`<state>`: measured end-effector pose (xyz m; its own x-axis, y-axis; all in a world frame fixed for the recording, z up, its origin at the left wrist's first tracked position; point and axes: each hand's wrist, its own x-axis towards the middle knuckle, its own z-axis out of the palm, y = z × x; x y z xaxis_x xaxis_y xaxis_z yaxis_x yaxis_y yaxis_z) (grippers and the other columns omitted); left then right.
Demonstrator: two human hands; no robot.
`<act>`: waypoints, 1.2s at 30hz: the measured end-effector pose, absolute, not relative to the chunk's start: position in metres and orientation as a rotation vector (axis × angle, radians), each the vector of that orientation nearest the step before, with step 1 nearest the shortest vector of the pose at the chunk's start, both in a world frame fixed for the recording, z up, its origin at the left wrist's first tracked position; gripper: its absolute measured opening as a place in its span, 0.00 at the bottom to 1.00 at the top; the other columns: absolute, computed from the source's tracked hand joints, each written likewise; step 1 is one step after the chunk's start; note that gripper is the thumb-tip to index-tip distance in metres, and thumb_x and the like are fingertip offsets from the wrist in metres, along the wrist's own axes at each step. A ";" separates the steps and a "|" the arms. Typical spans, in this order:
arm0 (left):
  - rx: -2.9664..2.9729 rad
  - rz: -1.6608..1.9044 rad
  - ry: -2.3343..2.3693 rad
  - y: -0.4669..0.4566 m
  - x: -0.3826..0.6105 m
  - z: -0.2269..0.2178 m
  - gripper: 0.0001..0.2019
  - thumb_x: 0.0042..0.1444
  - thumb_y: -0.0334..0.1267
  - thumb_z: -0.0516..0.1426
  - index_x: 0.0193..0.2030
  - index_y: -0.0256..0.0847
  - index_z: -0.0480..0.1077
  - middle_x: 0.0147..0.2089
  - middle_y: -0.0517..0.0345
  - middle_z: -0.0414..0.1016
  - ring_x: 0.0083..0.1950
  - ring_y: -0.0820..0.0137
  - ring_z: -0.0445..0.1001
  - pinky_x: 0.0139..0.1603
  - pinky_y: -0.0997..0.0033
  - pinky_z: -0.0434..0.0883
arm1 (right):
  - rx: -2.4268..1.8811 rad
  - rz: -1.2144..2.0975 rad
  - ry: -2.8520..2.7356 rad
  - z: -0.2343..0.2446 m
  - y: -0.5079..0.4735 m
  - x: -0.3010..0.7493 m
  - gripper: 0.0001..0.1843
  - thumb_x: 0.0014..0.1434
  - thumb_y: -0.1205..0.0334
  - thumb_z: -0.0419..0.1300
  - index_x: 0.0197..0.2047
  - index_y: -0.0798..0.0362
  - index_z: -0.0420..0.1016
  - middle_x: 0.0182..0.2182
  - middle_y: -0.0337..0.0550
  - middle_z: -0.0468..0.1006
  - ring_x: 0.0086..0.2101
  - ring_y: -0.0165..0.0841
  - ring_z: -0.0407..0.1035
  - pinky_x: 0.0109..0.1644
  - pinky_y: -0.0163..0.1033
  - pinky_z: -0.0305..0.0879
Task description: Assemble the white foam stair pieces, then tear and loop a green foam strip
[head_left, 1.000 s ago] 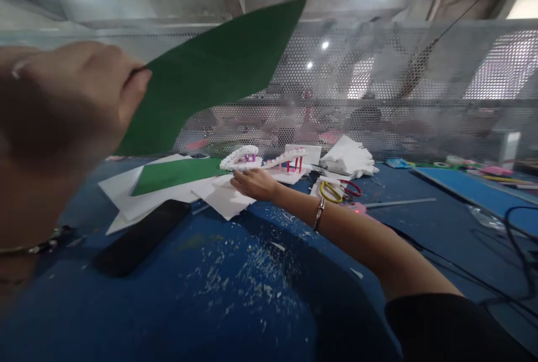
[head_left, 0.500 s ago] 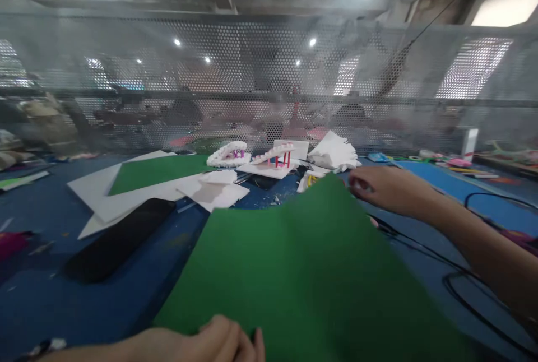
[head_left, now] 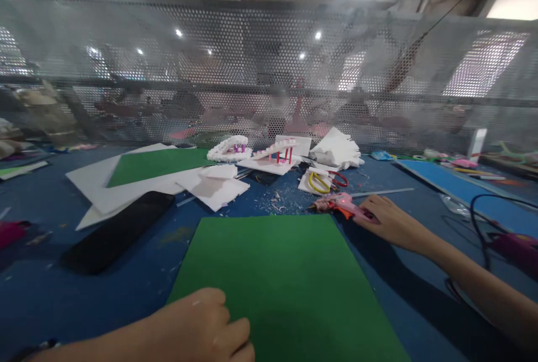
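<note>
A green sheet [head_left: 277,272] lies flat in front of me on the blue table. My left hand [head_left: 210,325] is over its near left part with the fingers curled. The undersides of those fingers are hidden, so I cannot tell what they grip. To the right of the sheet's far edge, my right hand [head_left: 384,219] is closed around the handle of a pink hot glue gun [head_left: 336,203], its nozzle toward the left. A clear glue stick [head_left: 390,191] reaches out behind the gun. Scissors with yellow and red handles [head_left: 319,182] lie just beyond it.
At the left are a black phone [head_left: 121,233], white boards [head_left: 92,185] and another green sheet [head_left: 163,165]. Small white models [head_left: 275,166] stand by the perforated screen [head_left: 252,82]. A blue board [head_left: 454,185] and a black cable [head_left: 483,205] occupy the right side.
The green sheet, its far right corner raised before, now lies flat. My right hand has moved down and holds the glue gun. My left hand has shifted slightly up in view.
</note>
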<state>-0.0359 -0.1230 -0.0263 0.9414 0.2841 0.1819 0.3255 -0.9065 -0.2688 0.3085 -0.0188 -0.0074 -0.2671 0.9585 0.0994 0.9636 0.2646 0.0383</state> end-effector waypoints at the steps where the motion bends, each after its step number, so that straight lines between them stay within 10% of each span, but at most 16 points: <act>1: -2.833 -0.194 -0.469 -0.121 -0.036 -0.024 0.09 0.49 0.29 0.55 0.23 0.43 0.61 0.22 0.65 0.67 0.18 0.73 0.60 0.19 0.69 0.53 | -1.901 -0.133 -2.435 -0.009 -0.017 0.307 0.11 0.54 0.55 0.48 0.28 0.51 0.65 0.31 0.49 0.74 0.33 0.39 0.69 0.38 0.41 0.61; 14: -3.023 -0.345 -0.596 -0.112 -0.048 -0.022 0.04 0.50 0.36 0.58 0.32 0.44 0.66 0.46 0.61 0.72 0.43 0.70 0.69 0.40 0.72 0.64 | -2.341 -0.295 -2.010 0.005 -0.025 0.340 0.11 0.59 0.60 0.41 0.30 0.52 0.61 0.34 0.58 0.74 0.30 0.44 0.71 0.28 0.41 0.57; 25: -2.988 -0.027 -0.732 -0.118 -0.034 -0.023 0.06 0.47 0.37 0.62 0.31 0.41 0.69 0.43 0.58 0.74 0.43 0.66 0.71 0.39 0.70 0.67 | -2.291 -0.375 -2.089 0.012 -0.038 0.330 0.16 0.57 0.55 0.44 0.36 0.55 0.67 0.38 0.62 0.71 0.41 0.55 0.67 0.39 0.56 0.62; 30: -3.083 -0.132 -0.782 -0.117 -0.039 -0.019 0.02 0.55 0.34 0.55 0.34 0.42 0.69 0.43 0.59 0.73 0.41 0.69 0.71 0.39 0.72 0.67 | -1.303 0.544 -2.779 0.036 -0.101 0.266 0.28 0.55 0.44 0.50 0.56 0.48 0.60 0.56 0.46 0.63 0.53 0.43 0.61 0.51 0.44 0.63; 36: -3.238 -0.254 -0.793 -0.106 -0.046 -0.013 0.09 0.60 0.36 0.47 0.38 0.44 0.68 0.38 0.61 0.74 0.36 0.73 0.71 0.38 0.76 0.66 | -0.978 0.801 -2.990 0.029 -0.119 0.227 0.16 0.58 0.60 0.51 0.49 0.48 0.70 0.41 0.43 0.76 0.44 0.35 0.68 0.51 0.42 0.60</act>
<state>-0.0460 -0.1058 -0.0125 0.8771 0.4702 0.0982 0.4396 -0.8682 0.2303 0.2272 -0.1186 0.0288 -0.8136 0.5276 -0.2442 0.5790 0.6975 -0.4222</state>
